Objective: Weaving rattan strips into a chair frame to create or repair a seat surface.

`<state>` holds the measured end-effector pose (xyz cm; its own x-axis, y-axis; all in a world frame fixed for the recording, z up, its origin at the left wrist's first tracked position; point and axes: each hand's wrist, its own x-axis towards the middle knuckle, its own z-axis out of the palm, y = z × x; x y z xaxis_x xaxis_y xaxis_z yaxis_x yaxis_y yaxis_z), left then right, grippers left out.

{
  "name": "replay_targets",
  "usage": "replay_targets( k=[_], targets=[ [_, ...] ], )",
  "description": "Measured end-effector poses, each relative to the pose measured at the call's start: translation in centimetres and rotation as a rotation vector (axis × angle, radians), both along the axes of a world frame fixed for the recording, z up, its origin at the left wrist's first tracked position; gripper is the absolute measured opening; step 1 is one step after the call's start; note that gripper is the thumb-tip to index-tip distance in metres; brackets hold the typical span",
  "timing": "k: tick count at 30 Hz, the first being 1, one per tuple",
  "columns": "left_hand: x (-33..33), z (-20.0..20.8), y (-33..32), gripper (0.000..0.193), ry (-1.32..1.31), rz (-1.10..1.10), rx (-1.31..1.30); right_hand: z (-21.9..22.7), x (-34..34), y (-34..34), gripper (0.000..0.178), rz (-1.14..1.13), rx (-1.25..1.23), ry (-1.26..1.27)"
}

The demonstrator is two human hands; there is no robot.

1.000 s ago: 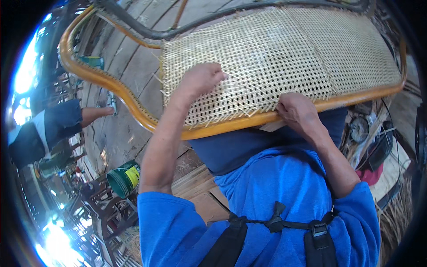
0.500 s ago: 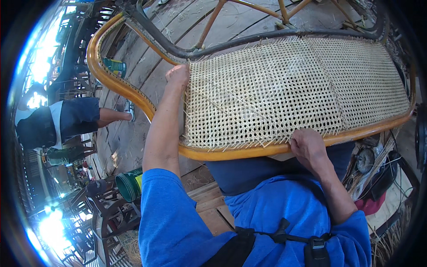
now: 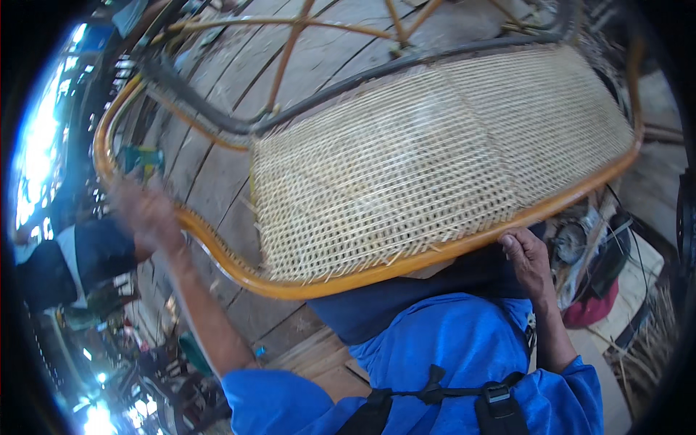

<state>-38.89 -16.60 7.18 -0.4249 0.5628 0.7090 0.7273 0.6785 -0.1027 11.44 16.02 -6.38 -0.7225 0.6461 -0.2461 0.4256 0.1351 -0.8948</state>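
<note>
The left hand, blurred, rests at the curved orange rattan frame where it bends at the far left, its grip too smeared to tell whether it is clenched or released; behind it, at the picture's left edge, another person in dark clothing sits low on the plank floor; a green container stands just beyond the frame's curve; the woven cane panel, pale and tightly latticed, spans the middle, tilted across the wearer's lap and bounded above by a dark rail; loose cane ends fringe its lower edge; the right hand is clenched on the frame's lower rail beside the panel, thumb up against the orange rim; tools and cables lie heaped at far right.
</note>
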Motion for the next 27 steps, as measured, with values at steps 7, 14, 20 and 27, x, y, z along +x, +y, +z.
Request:
replay_targets(
  k=[7, 14, 20, 27],
  targets=[
    [-1.9, 0.5, -9.2, 0.072, -0.920, 0.313, 0.745, -3.8, 5.9, 2.8, 0.023, -0.632, -0.332, 0.203],
    [-3.1, -4.8, -7.6, 0.065, -1.291, 0.043, 0.942, -5.7, 3.5, 6.9, 0.028, -0.730, -0.477, 0.316],
    [-3.0, -6.2, -5.7, 0.038, -1.212, 0.068, 0.823, -6.6, 3.2, 7.8, 0.029, -0.781, -0.524, 0.446],
    [-2.4, -6.6, -5.9, 0.024, -1.156, -0.022, 0.940, -6.8, 2.9, 7.7, 0.030, -0.803, -0.513, 0.433]
  ],
)
